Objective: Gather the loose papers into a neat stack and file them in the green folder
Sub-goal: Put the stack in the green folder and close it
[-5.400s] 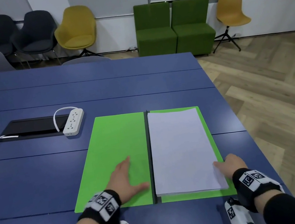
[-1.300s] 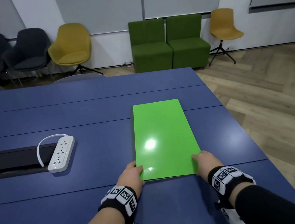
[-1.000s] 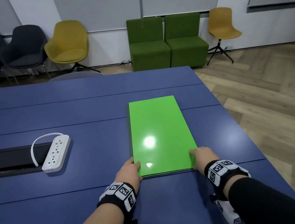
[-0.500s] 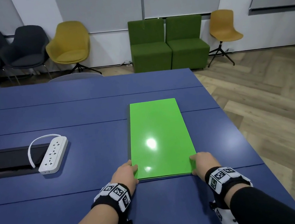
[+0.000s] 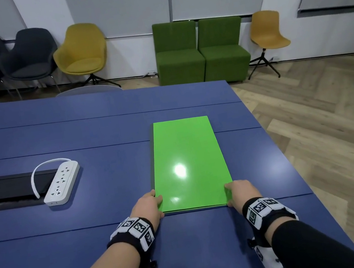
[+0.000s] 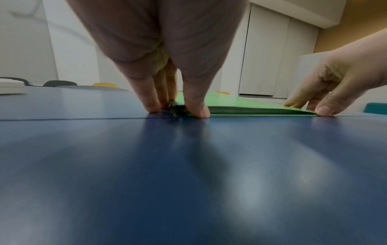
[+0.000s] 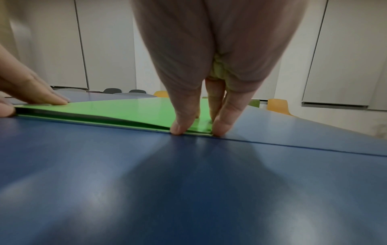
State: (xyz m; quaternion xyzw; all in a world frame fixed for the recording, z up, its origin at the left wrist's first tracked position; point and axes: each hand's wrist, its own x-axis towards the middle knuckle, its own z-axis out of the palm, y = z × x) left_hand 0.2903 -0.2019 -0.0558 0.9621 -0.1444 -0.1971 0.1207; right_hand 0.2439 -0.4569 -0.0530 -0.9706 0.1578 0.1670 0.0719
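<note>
Now, where seconds earlier the green folder [image 5: 188, 162] lay open with the papers showing, you had it closed flat on the tabletop [image 5: 96, 242], your left hand [image 5: 147, 207] and right hand [image 5: 243, 192] bracing its near corners with straight fingers, gripping nothing, so the filing looked essentially done.

The folder [image 5: 188, 162] lies on the table [image 5: 98, 124], power strip [image 5: 61, 183] well to its left.

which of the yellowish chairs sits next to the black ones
The mustard-yellow tub chair, left of the green armchairs; the orange-yellow shell chair stands alone on their right.
</note>
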